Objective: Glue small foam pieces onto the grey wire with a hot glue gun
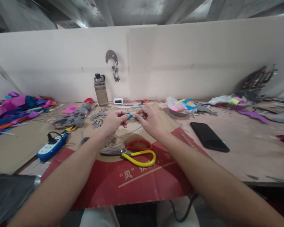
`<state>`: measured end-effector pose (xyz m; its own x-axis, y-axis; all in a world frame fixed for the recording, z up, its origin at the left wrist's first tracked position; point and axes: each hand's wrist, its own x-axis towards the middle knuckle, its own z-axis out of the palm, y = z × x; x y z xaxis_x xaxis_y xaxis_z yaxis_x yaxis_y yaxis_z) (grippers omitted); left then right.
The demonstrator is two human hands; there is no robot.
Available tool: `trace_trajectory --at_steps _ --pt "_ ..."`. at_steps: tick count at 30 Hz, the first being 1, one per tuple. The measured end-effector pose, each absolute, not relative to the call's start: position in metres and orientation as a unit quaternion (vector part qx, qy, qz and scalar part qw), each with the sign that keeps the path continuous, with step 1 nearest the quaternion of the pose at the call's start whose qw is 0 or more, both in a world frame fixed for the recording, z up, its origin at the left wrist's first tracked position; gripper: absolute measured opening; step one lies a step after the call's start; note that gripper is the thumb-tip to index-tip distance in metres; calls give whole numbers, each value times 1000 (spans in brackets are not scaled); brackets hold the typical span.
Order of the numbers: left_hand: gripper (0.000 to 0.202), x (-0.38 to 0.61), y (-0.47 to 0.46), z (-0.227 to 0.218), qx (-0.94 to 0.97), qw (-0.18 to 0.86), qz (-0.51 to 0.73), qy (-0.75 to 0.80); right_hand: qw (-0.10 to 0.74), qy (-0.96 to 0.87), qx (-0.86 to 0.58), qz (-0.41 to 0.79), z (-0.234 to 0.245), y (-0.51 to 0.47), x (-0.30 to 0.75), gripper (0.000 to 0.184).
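My left hand [117, 121] is closed in a pinch on a small blue felt piece [129, 116]. Just to its right, the fingers of my right hand [149, 118] are pressed together on something too small to make out. A thin grey cord [127, 135] runs across the cardboard below the hands, with a loose tangle of it [111, 142] near my left wrist. Nearer to me lie scissors [132, 153] with one red and one yellow handle, their blades pointing left. Grey felt cutouts [98, 119] lie left of my left hand.
Red printed cardboard [123, 189] covers the table's front. A power strip [52, 146] and coloured felt scraps [16, 107] are at left, a black phone [209, 136] at right. Behind stand a bottle [101, 93], a small white clock [118, 101] and a bowl [178, 112] of scraps.
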<state>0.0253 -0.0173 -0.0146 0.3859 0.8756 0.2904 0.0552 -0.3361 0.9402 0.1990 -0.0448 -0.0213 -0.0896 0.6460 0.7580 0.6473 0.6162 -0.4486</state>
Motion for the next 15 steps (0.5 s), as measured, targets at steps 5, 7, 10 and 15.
trace_trajectory --at_steps 5,7,10,15 --pt "20 27 -20 -14 686 460 446 346 516 -732 -445 6 -23 -43 198 8" --pt "20 28 -20 -14 680 467 449 343 518 -733 -441 10 -24 -42 198 8" --pt "18 29 -21 -14 672 478 452 338 522 -729 -442 19 -24 -43 198 8" --pt "18 30 -20 -16 651 501 460 337 531 -722 -442 33 -25 -43 196 9"
